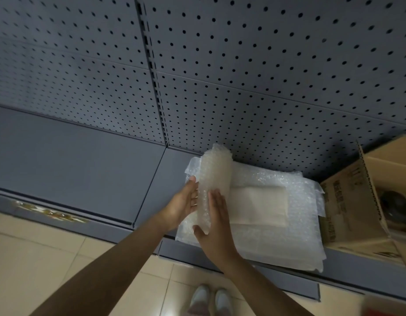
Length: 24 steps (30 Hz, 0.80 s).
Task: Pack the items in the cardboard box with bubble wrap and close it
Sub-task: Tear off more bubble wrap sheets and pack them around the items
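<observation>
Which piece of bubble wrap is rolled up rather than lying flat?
The clear bubble-wrap roll between the left hand and right hand; the other sheets lie flat, stacked on the shelf.

The grey perforated back panel (266, 65) and the grey shelf (72, 160) appear to be painted sheet metal with a smooth, matt finish. The translucent white bubble-wrap roll (214, 188) is soft plastic film with a dimpled, slightly glossy surface, as is the flat stack of bubble-wrap sheets (288, 224). The brown cardboard box (348, 201) is matt, printed paperboard. The beige floor tiles (37, 258) are smooth and glossy.
</observation>
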### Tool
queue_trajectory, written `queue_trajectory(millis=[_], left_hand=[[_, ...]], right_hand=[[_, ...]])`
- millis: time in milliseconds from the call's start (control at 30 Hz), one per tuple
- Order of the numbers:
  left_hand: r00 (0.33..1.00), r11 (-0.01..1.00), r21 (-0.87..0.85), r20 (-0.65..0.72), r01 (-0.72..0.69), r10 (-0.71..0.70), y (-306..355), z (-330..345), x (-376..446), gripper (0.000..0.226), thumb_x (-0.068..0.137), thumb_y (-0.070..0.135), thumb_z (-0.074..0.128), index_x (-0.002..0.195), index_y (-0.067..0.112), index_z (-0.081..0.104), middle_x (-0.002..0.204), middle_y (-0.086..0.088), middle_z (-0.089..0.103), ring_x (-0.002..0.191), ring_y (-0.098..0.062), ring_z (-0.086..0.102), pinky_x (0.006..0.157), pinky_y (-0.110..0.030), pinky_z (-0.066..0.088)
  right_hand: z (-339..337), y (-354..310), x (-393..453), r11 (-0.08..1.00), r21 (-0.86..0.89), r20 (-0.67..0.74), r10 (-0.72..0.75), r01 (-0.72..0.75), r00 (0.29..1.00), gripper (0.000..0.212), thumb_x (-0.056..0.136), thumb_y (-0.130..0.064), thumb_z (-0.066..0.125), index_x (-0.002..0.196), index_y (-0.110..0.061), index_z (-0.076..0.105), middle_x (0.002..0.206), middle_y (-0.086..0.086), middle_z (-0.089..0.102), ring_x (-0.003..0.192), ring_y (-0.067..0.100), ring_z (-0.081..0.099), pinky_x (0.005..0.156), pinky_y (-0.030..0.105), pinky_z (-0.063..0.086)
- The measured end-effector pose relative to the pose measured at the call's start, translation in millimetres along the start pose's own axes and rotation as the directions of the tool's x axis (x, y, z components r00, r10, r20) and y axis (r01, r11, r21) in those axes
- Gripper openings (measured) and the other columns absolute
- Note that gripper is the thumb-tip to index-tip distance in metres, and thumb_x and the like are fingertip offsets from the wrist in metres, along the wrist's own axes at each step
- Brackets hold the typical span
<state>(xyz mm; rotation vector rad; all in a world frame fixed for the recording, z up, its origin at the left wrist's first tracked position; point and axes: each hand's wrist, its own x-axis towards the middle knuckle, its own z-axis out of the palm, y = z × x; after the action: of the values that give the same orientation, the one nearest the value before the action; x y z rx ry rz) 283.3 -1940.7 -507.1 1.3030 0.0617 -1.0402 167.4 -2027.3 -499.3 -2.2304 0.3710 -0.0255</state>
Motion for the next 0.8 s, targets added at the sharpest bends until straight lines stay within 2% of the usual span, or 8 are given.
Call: queue_trajectory(millis=[100,167,333,467,533,667,733,800], left_hand=[[0.999,0.999,0.021,-0.029,-0.035,0.036,1.9,-1.6,-3.9,0.078,0.085,0.069,0.044,0.144,0.017,0.039,0.14,-0.01,0.05,0.11,-0.018,0.056,0.113,-0.04,0.034],[0.997,0.996,0.062,-0.017,-0.069,0.07,1.8,-2.6,-5.9,0.068,0.091,0.062,0.039,0.144,0.02,0.037,0.131,-0.006,0.053,0.102,-0.014,0.057,0.111,-0.039,0.037],[0.991,0.984,0.122,-0.019,-0.13,0.134,4.0,-5.8,-14.6,0.059,0.093,0.057,0.038,0.144,0.028,0.036,0.141,-0.003,0.049,0.119,-0.019,0.055,0.109,-0.035,0.039],[0.978,0.96,0.193,-0.018,-0.201,0.208,7.1,-3.3,-22.6,0.037,0.093,0.055,0.039,0.127,0.044,0.048,0.139,0.012,0.044,0.127,-0.014,0.047,0.098,-0.023,0.043],[0.978,0.952,0.227,0.01,-0.204,0.207,7.2,-1.9,-25.5,0.036,0.093,0.05,0.038,0.124,0.041,0.053,0.139,0.013,0.042,0.127,-0.01,0.044,0.096,-0.018,0.043],[0.979,0.94,0.277,0.012,-0.201,0.206,1.3,-3.9,-22.8,0.036,0.099,0.029,0.042,0.134,0.025,0.053,0.143,0.009,0.036,0.129,-0.006,0.039,0.092,-0.014,0.043],[0.974,0.924,0.315,0.001,-0.215,0.227,-6.1,-7.1,-18.7,0.036,0.099,0.016,0.044,0.133,0.025,0.052,0.139,0.005,0.041,0.128,-0.008,0.042,0.094,-0.015,0.044],[0.966,0.902,0.357,-0.003,-0.242,0.26,-15.5,-10.8,-14.5,0.041,0.097,0.005,0.045,0.128,0.033,0.05,0.13,0.005,0.05,0.121,-0.006,0.047,0.107,-0.024,0.039]], right_hand=[[2.4,0.2,2.4,1.0,-0.026,0.011,0.009,-0.009,1.0,0.095,0.083,-0.017,0.069,0.151,-0.023,0.003,0.156,-0.013,-0.009,0.147,0.011,-0.01,0.12,0.03,0.003],[4.2,0.6,3.6,0.999,-0.039,0.021,0.011,-0.011,1.0,0.097,0.082,-0.019,0.07,0.15,-0.024,0.001,0.155,-0.014,-0.01,0.146,0.011,-0.012,0.121,0.032,0.003],[8.2,4.1,6.2,0.997,-0.081,0.048,0.023,-0.019,0.999,0.099,0.081,-0.024,0.071,0.151,-0.023,0.001,0.153,-0.014,-0.015,0.143,0.009,-0.017,0.12,0.031,-0.001],[8.4,6.0,8.6,0.988,-0.152,0.078,0.028,-0.016,0.997,0.104,0.078,-0.03,0.072,0.151,-0.022,-0.002,0.152,-0.013,-0.019,0.141,0.008,-0.022,0.12,0.031,-0.005],[8.9,6.4,9.0,0.983,-0.184,0.096,0.033,-0.015,0.995,0.106,0.078,-0.033,0.071,0.151,-0.023,-0.005,0.151,-0.013,-0.021,0.14,0.008,-0.024,0.119,0.031,-0.007],[10.9,10.2,9.0,0.98,-0.199,0.116,0.046,-0.022,0.992,0.109,0.076,-0.037,0.071,0.15,-0.025,-0.009,0.152,-0.012,-0.021,0.139,0.008,-0.026,0.116,0.03,-0.011],[12.1,12.1,10.8,0.979,-0.2,0.125,0.061,-0.035,0.99,0.11,0.075,-0.039,0.072,0.151,-0.023,-0.006,0.153,-0.011,-0.021,0.141,0.01,-0.026,0.117,0.032,-0.012],[12.8,14.5,12.3,0.98,-0.195,0.143,0.071,-0.042,0.987,0.111,0.074,-0.042,0.071,0.151,-0.022,-0.006,0.154,-0.01,-0.021,0.142,0.013,-0.026,0.118,0.035,-0.012]])
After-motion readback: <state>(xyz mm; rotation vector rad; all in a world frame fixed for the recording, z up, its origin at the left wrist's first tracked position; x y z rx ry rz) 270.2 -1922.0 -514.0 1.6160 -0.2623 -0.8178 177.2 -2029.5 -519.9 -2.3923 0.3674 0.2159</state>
